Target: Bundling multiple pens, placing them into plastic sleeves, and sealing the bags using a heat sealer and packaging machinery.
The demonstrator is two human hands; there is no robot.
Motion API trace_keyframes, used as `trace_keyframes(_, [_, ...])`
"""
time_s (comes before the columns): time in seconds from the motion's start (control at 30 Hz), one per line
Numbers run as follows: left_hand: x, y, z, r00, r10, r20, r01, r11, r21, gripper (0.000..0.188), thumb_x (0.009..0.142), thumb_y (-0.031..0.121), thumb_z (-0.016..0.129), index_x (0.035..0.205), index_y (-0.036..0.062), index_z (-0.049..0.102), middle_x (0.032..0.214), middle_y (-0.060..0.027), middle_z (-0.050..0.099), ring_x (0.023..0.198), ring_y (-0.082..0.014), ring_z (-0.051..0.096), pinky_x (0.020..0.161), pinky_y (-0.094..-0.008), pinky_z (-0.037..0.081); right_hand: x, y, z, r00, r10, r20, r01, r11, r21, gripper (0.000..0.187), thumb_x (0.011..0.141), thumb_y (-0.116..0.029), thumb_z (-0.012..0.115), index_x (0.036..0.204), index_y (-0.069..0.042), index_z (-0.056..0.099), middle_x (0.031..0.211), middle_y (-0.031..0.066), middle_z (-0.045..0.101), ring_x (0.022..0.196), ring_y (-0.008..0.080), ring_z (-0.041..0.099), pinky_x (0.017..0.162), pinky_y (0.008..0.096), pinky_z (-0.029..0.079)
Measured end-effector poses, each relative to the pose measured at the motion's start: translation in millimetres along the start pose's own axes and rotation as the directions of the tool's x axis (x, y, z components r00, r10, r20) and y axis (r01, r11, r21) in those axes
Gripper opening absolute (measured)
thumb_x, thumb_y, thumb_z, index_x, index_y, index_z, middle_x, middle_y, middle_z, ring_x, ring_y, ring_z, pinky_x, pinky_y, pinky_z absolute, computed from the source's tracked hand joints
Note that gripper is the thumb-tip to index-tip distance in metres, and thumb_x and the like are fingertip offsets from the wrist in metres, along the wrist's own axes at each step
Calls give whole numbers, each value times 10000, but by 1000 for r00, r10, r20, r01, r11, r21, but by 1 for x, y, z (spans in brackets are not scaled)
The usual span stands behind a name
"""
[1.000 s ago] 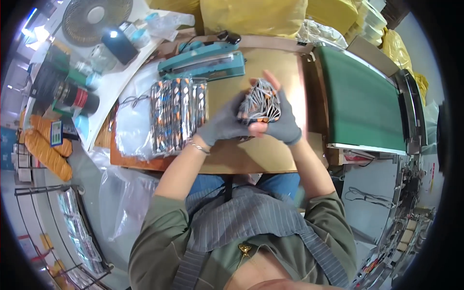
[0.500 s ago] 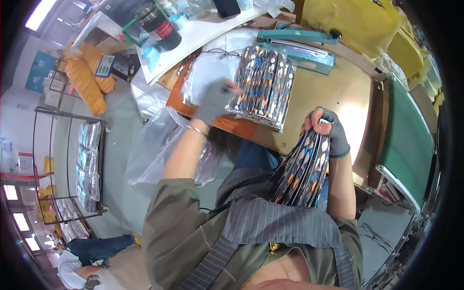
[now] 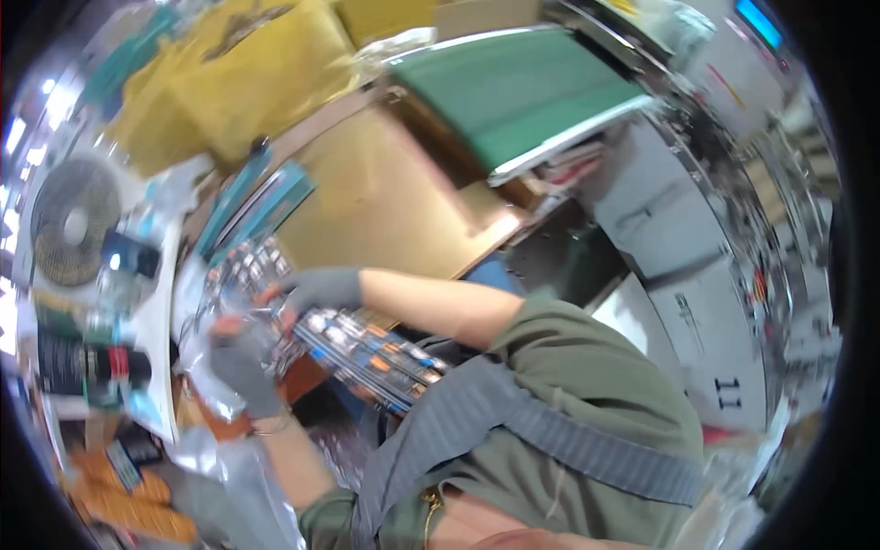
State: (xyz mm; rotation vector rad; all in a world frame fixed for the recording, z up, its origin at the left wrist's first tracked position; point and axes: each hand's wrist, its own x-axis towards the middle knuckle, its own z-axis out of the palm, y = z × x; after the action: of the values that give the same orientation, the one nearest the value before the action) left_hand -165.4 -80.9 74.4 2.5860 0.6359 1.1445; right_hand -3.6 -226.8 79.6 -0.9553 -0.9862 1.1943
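Observation:
My right hand (image 3: 325, 290), in a grey fingerless glove, is closed on one end of a bundle of dark patterned strips (image 3: 371, 353) with white, blue and orange marks. The bundle slants down toward my striped apron. Close beside it, my left hand (image 3: 246, 368) is smeared by motion, at clear plastic sheeting (image 3: 213, 390) by the table edge; its grip is unclear. A second pile of the same patterned strips (image 3: 252, 261) lies on the table just beyond both hands, partly covered by the right one.
Past the pile lies a teal long-armed tool (image 3: 261, 206) on the tan tabletop (image 3: 367, 183). A green belt surface (image 3: 522, 96) stands at the far side. On the left, a white table holds a fan (image 3: 75, 222), a phone (image 3: 130, 255) and a dark bottle (image 3: 115, 364).
My view has swung round to the right. My right hand has brought the patterned bundle over to the pile, near my left hand, which has moved off the pile toward the plastic.

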Motion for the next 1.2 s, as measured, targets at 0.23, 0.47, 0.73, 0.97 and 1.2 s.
trace_keyframes(0.23, [16,61,53,726,-459,513,625,128,-770,320,940,243,393,986,-16,575,887,-67,586,776,-148,579,629,-250,473,-76,34,-85,951,-36,-308,77,990,119,283,754,-90,607,996,50,645,855,78,659,742,144,611,697,278,490])
trace_keyframes(0.47, [39,170,44,862,393,319,-224,861,-456,199,906,191,502,847,15,572,697,-36,559,609,-158,530,598,-303,443,-65,-3,-62,919,-292,-267,239,948,-212,230,843,-268,588,916,-53,627,869,35,615,789,99,515,726,265,449])
trace_keyframes(0.73, [-89,156,68,963,-195,187,269,714,-646,393,935,276,459,650,13,397,591,-52,411,582,-139,368,540,-328,314,-156,28,-9,940,-45,-338,246,776,581,513,882,-391,574,1214,-8,494,1022,94,632,849,134,637,739,259,538])
trace_keyframes(0.97, [-58,180,24,796,24,605,400,729,-556,183,852,118,584,736,16,486,671,-17,482,621,-110,406,618,-269,392,-178,20,-16,718,-153,-679,-528,516,-675,371,734,-366,630,892,-31,628,792,173,625,644,349,596,604,435,474])
trace_keyframes(1.2, [87,148,66,973,112,201,-21,913,-407,210,809,222,645,874,23,627,788,-100,644,738,-207,608,701,-342,468,-114,-95,-64,631,-714,-303,-237,194,-952,142,729,-190,674,831,-131,595,681,87,626,625,276,628,578,360,496])
